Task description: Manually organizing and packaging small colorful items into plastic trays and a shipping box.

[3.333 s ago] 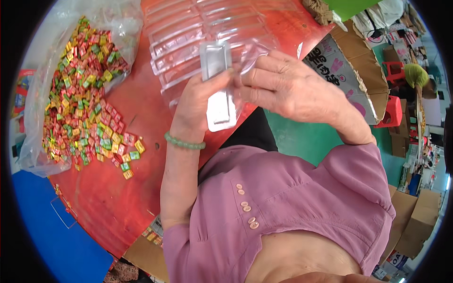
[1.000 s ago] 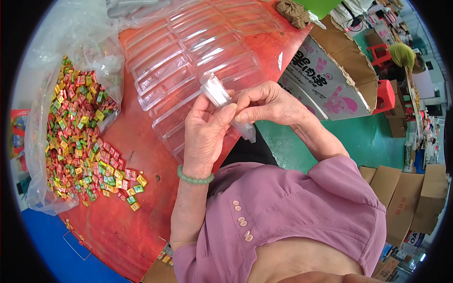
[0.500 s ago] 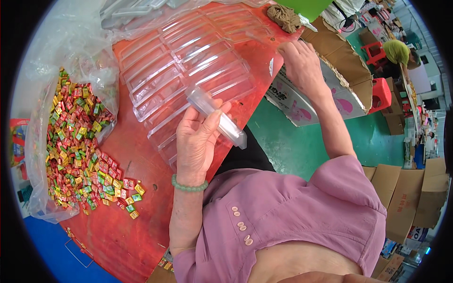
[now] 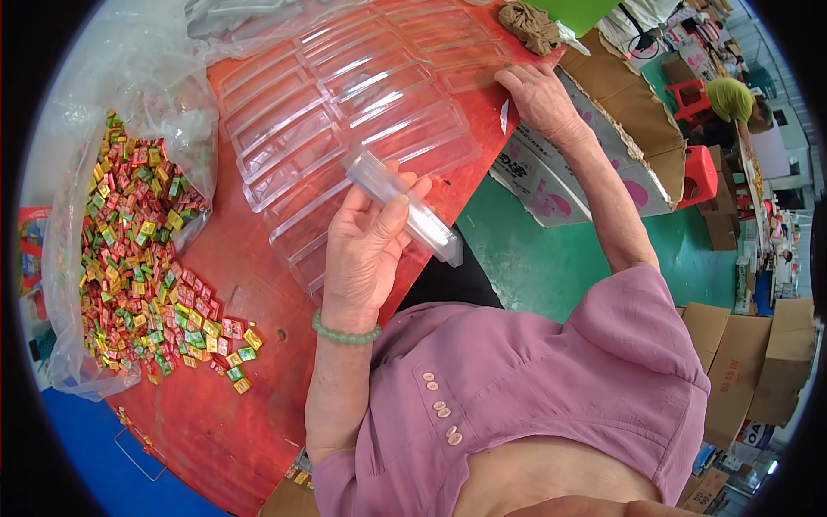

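Note:
My left hand (image 4: 366,228) is closed around a small stack of long, narrow clear plastic trays (image 4: 413,215), held tilted above the near edge of the red table (image 4: 258,293). A green bead bracelet circles that wrist. Farther off to the right, my right hand (image 4: 547,108) is at the table's edge, its fingers bent over the end of a single clear tray (image 4: 474,79); the fingertips are partly hidden. Rows of similar clear trays (image 4: 293,159) lie side by side across the tabletop, with no candies visible in them.
Small wrapped candies (image 4: 146,267) in red, yellow and green spill from a clear plastic bag (image 4: 65,284) on the left. A brown cloth (image 4: 530,28) lies at the far corner. An open cardboard box (image 4: 642,112) stands beside the table. Another person (image 4: 732,99) bends over in the background.
My right hand has moved slightly farther over the table edge, onto the end of a tray. My left hand keeps its hold on the tray stack. The whole view has shifted a little.

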Available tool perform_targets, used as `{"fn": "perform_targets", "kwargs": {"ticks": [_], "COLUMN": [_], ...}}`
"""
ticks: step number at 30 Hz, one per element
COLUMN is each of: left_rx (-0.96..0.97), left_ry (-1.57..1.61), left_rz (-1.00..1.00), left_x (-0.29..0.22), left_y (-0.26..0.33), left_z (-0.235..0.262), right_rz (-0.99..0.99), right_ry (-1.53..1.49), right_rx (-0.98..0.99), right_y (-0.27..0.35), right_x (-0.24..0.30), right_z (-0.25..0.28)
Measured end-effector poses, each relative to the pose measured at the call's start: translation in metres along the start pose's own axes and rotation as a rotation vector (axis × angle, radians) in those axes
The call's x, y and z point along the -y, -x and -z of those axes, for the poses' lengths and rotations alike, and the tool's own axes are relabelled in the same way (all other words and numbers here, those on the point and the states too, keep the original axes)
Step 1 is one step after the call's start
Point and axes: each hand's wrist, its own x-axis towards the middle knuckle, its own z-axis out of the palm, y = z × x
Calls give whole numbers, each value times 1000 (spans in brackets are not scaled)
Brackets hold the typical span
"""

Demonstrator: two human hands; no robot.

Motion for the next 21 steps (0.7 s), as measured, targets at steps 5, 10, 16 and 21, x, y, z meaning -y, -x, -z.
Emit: {"fn": "perform_targets", "kwargs": {"ticks": [5,10,16,21], "left_rx": [32,11,59,86], "left_ry": [21,23,-28,-37], "left_rz": [47,46,-32,-21], "left_x": [-2,6,5,1], "left_y": [1,0,0,2], "left_z": [-5,-2,-2,-3], "right_rz": [19,-246,-127,-295], "right_ry": [-13,-810,-1332,-1854], "right_rx": [-67,-20,334,444], "right_y": [0,5,11,16], "right_x": [4,78,144,147], "right_z": [12,75,104,94]}}
